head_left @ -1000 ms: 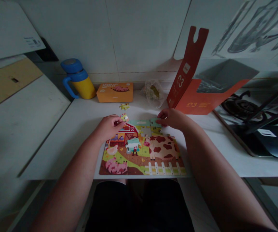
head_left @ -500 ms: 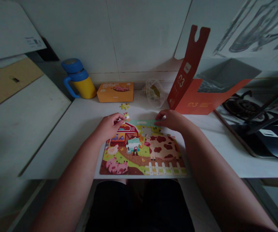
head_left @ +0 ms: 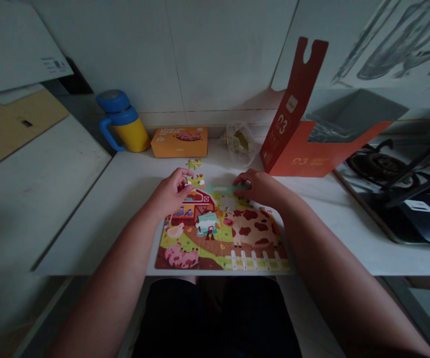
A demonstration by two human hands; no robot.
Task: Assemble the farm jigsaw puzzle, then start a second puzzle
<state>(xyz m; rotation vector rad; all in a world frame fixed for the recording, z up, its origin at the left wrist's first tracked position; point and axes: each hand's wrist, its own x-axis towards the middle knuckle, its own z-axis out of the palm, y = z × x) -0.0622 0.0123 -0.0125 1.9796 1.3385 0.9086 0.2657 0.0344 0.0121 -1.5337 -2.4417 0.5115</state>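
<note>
A colourful farm jigsaw puzzle (head_left: 220, 233) with a red barn, a spotted cow and pink pigs lies on the white counter (head_left: 125, 199) in front of me. My left hand (head_left: 170, 191) is at the puzzle's top-left corner, fingers pinched on a small yellow puzzle piece (head_left: 196, 180). My right hand (head_left: 258, 186) rests on the puzzle's top edge, fingers curled and pressing on the pieces there. A loose yellow piece (head_left: 193, 163) lies just beyond the puzzle.
Along the back wall stand a yellow and blue mug (head_left: 123, 124), an orange puzzle box (head_left: 179, 141), a clear plastic bag (head_left: 239, 141) and an open red-orange carton (head_left: 300, 134). A gas stove (head_left: 397, 184) is at the right. A lower white surface (head_left: 32, 189) lies left.
My left hand has lifted slightly up and back with the small piece. My right hand slid a little left along the puzzle's top edge.
</note>
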